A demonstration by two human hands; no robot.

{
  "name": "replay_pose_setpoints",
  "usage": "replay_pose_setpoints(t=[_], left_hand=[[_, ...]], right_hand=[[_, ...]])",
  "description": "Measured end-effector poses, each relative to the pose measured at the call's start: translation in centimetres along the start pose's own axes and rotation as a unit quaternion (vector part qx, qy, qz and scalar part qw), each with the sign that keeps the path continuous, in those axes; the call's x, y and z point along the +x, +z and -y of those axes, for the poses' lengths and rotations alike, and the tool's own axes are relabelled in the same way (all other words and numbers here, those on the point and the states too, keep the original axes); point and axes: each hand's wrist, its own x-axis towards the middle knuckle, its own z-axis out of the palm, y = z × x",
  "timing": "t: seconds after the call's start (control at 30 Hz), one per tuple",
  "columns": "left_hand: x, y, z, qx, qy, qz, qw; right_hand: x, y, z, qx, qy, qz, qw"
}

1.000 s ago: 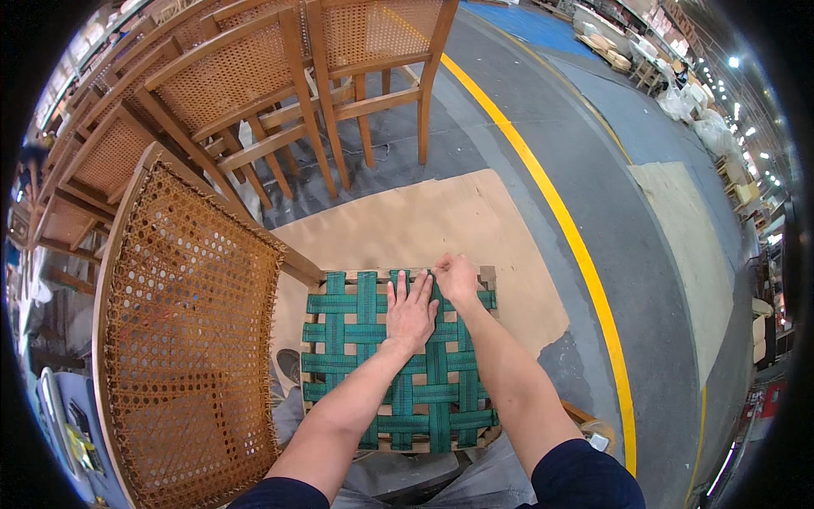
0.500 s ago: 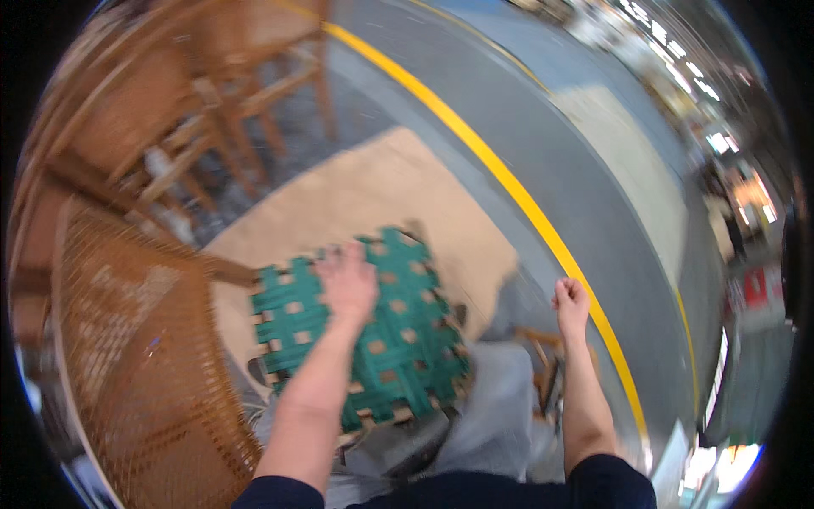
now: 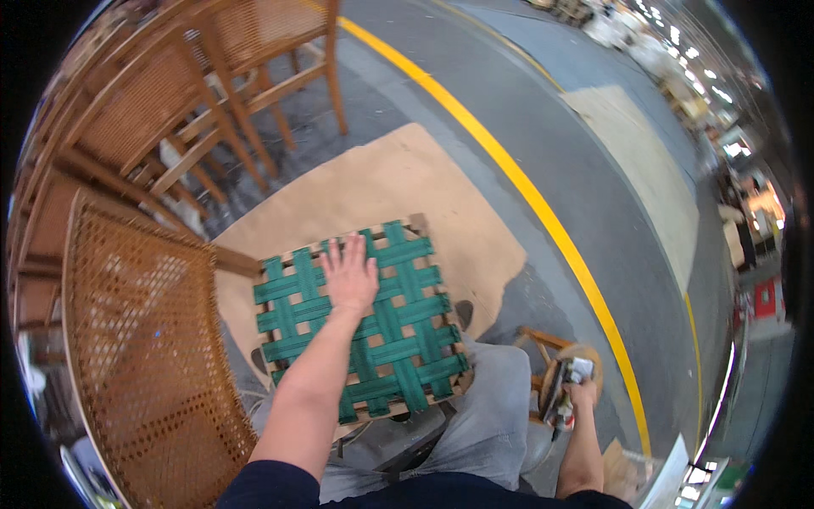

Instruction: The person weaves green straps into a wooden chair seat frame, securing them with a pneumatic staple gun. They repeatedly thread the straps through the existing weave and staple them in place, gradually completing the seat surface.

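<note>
A chair seat frame woven with green webbing straps [image 3: 394, 318] lies in front of me, above my knees. My left hand [image 3: 349, 276] rests flat on the webbing near its far edge, fingers spread. At the lower right, my right hand [image 3: 582, 394] is closed around a black-and-silver staple gun [image 3: 557, 402]; its fingers are partly hidden. The gun is at a small round wooden stool [image 3: 589, 352]. The cane backrest [image 3: 140, 331] stands upright to the left, joined to the seat by a wooden rail.
Several wooden chairs with cane panels [image 3: 140, 110] stand at the far left. A sheet of brown cardboard [image 3: 381, 170] covers the floor beneath the seat. A yellow floor line [image 3: 509, 170] curves past on the right. Sacks [image 3: 606, 32] are piled far off.
My right hand has moved down from beside the yellow line, where it was closed and raised, to the staple gun on the stool. The left hand stays on the webbing.
</note>
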Motion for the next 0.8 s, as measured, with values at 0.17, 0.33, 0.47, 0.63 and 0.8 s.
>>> replay_pose_setpoints(t=[0.17,0.33,0.47,0.63,0.8], left_hand=[[0.1,0.4,-0.1,-0.043,-0.011,-0.013,0.999],[-0.6,0.8,0.3,-0.042,-0.021,-0.015,0.999],[-0.6,0.9,0.4,-0.061,-0.027,0.000,0.998],[-0.5,0.9,0.8,-0.084,-0.022,-0.027,0.996],[-0.3,0.6,0.7,-0.112,-0.029,-0.013,0.993]], right_hand=[[1.4,-0.1,-1.5,0.260,-0.114,-0.059,0.957],[-1.6,-5.1,7.1,0.354,-0.182,0.047,0.916],[-6.8,-8.9,21.6,0.425,-0.167,0.238,0.857],[-12.5,-3.9,37.7,0.363,-0.267,0.409,0.794],[-14.8,3.5,46.1,0.335,-0.287,0.435,0.785]])
